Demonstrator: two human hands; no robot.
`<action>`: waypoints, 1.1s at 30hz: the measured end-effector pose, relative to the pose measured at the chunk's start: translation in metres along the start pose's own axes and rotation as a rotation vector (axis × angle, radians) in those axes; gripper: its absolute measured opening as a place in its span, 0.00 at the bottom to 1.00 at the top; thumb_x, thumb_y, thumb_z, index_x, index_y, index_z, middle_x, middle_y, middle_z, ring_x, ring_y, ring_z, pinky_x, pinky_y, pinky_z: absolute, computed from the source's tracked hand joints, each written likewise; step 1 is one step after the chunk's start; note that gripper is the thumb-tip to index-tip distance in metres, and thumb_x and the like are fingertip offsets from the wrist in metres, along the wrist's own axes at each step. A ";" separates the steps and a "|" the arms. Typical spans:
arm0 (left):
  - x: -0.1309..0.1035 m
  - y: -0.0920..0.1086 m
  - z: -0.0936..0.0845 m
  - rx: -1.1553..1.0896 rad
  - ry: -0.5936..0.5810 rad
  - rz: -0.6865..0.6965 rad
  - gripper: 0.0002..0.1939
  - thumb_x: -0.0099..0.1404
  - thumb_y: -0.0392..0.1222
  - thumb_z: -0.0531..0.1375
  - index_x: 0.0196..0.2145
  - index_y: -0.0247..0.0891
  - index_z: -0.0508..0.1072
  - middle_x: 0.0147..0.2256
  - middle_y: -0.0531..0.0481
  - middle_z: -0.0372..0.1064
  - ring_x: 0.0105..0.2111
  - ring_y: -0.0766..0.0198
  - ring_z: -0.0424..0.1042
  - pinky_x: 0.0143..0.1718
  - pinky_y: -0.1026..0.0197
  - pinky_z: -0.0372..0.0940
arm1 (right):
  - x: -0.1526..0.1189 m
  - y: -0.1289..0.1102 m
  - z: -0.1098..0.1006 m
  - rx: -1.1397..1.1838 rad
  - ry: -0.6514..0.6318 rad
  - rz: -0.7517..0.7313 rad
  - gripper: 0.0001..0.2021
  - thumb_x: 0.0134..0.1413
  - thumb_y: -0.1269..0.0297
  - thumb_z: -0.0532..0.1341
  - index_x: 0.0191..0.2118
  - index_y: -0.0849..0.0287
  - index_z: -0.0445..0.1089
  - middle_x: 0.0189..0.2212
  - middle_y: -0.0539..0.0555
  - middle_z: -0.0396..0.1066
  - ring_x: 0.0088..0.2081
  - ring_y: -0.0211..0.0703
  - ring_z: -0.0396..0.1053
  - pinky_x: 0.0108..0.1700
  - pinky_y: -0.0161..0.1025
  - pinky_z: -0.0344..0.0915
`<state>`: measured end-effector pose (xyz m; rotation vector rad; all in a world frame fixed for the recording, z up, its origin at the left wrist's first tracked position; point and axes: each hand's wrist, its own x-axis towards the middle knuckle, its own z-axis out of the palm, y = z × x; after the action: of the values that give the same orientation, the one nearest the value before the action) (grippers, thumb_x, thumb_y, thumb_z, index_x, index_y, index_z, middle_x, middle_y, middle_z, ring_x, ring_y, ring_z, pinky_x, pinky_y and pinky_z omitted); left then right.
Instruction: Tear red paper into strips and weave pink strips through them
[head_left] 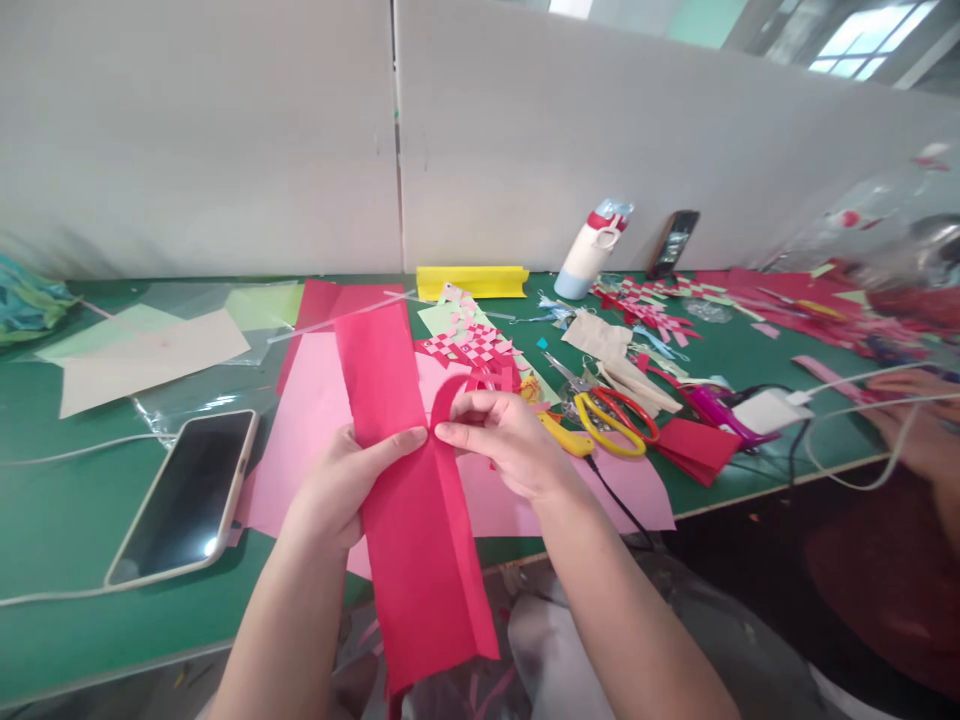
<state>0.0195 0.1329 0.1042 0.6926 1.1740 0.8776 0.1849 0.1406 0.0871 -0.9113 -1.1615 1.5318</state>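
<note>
In the head view, both hands are closed on a red sheet [412, 540], held tilted above the table [60, 640], its lower end reaching past the front edge. The left hand [335, 490] grips the sheet's left side, thumb flat on the front and fingers mostly hidden behind. The right hand [504, 440] pinches a narrow strip [444, 402] between thumb and forefinger at the right edge, with no gap showing between them; the strip curls upward there, while below the pinch a narrow fold runs down the sheet. Pink paper [300, 430] lies under the hands, and checkered pieces [480, 345] lie just beyond. Right of the right hand are scissors with yellow handles [631, 440]. A phone [184, 495] lies at the left, near a beige sheet [150, 355]. Toward the partition [225, 140] stand a bottle [585, 255] and a yellow piece [472, 283]. At the far right, another person's arm [911, 420] shows, blurred.
</note>
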 end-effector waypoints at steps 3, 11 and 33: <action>0.000 -0.001 0.001 -0.022 0.008 0.014 0.21 0.46 0.40 0.71 0.39 0.32 0.75 0.27 0.43 0.77 0.24 0.56 0.76 0.27 0.59 0.72 | -0.001 -0.004 0.002 -0.025 0.023 0.035 0.06 0.40 0.67 0.70 0.25 0.60 0.72 0.22 0.45 0.69 0.26 0.31 0.66 0.32 0.32 0.65; 0.000 0.002 -0.001 0.024 0.026 0.007 0.19 0.46 0.41 0.71 0.36 0.33 0.75 0.25 0.45 0.77 0.23 0.57 0.75 0.25 0.61 0.71 | 0.000 0.003 -0.002 0.014 0.040 0.149 0.13 0.33 0.63 0.73 0.28 0.61 0.73 0.26 0.49 0.73 0.28 0.34 0.70 0.34 0.34 0.69; -0.003 0.000 0.002 -0.034 -0.028 0.069 0.19 0.44 0.37 0.72 0.36 0.34 0.76 0.33 0.43 0.78 0.31 0.55 0.77 0.33 0.59 0.73 | 0.002 0.007 -0.002 0.085 0.084 0.066 0.10 0.35 0.62 0.71 0.27 0.59 0.74 0.25 0.48 0.73 0.28 0.34 0.69 0.34 0.34 0.67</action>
<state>0.0208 0.1306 0.1064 0.7192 1.1136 0.9412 0.1849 0.1430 0.0800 -0.9554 -1.0086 1.5683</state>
